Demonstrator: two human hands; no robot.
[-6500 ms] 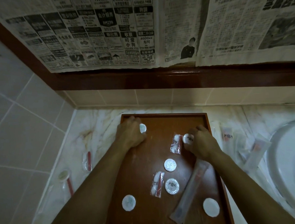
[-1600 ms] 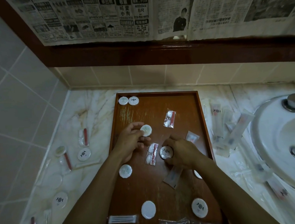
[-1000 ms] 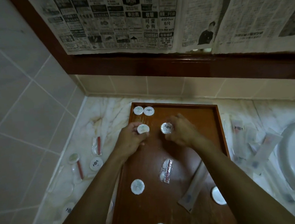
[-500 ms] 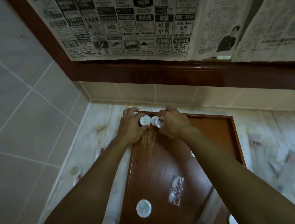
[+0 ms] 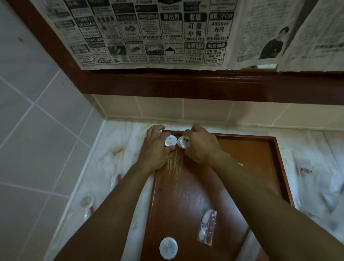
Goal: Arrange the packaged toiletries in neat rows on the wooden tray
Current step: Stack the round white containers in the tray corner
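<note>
The wooden tray [image 5: 267, 157] lies on the marble counter. At its far left corner my left hand [image 5: 155, 150] grips a round white packet [image 5: 170, 141]. Right beside it my right hand [image 5: 200, 147] grips another round white packet [image 5: 184, 142]; the two packets touch side by side. The packets set down earlier in that corner are hidden under my hands. Nearer to me on the tray lie one more round white packet [image 5: 168, 248] and a clear sachet with red and white contents [image 5: 207, 227].
Left of the tray on the counter lie a round packet [image 5: 86, 201] and a red-striped sachet [image 5: 116, 181]. Several clear long wrapped packets [image 5: 305, 170] are scattered right of the tray. A tiled wall stands at left; newspaper [image 5: 162, 28] hangs over a dark wood ledge behind.
Both hands carried their round packets from mid-tray to the far left corner. The camera tilted up and moved closer, so the near tray items slid lower in view.
</note>
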